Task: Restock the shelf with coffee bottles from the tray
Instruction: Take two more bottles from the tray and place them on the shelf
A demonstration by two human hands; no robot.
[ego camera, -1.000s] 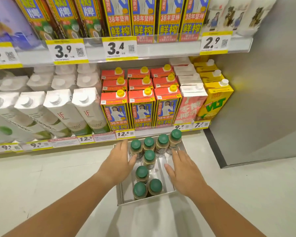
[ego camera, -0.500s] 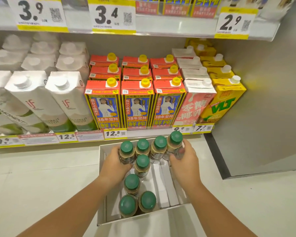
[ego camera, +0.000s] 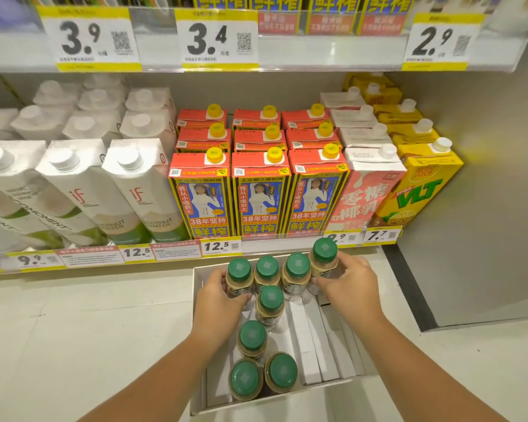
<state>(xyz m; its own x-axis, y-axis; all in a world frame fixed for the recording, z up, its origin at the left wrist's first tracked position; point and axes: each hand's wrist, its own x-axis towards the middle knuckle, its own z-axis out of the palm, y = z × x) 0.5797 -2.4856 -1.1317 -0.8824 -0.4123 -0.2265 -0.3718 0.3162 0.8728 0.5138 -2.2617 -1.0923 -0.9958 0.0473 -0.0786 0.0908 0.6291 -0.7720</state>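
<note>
**Crowded bottles could topple**

8 green-capped bottles stand in the tray [ego camera: 342,380] on the floor below the shelf [ego camera: 265,243]. The left hand [ego camera: 218,303] wraps the far-left bottle [ego camera: 239,278]; the right hand [ego camera: 346,284] grips the far-right bottle [ego camera: 324,260]. Lifting both may knock their touching neighbours over.

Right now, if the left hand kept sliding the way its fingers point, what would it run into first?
The left hand already wraps the leftmost bottle of the back row. Pushing on, that bottle would probably bump its neighbour on the right, though the gap between them is hard to judge.
</note>
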